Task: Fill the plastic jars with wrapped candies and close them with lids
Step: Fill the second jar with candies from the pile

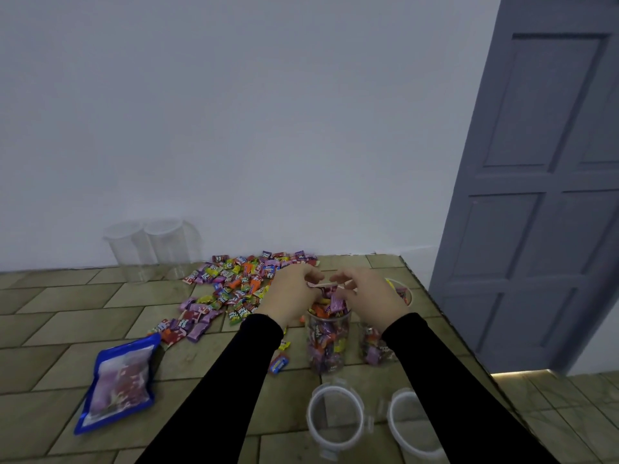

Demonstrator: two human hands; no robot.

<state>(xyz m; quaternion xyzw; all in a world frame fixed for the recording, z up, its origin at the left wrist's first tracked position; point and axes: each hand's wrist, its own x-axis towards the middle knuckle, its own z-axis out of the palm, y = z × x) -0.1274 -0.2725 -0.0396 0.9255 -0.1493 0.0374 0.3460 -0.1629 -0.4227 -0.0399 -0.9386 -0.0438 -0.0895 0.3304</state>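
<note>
A clear plastic jar (326, 343) stands in front of me, heaped with wrapped candies above its rim. My left hand (289, 291) and my right hand (371, 296) hover over its mouth, fingers curled, pinching pink-wrapped candies at the top of the heap. A second jar (375, 346) with candies stands to its right, partly behind my right arm. A third jar (402, 291) shows behind my right hand. Loose wrapped candies (231, 286) are spread on the table to the left. Two clear lids (335, 415) (413, 421) lie near the front edge.
Two empty clear jars (130, 249) (169, 244) stand at the back left against the white wall. A blue-edged candy bag (119, 385) lies at front left. The tile-patterned table (50, 329) ends at right, where a grey door (536, 195) stands.
</note>
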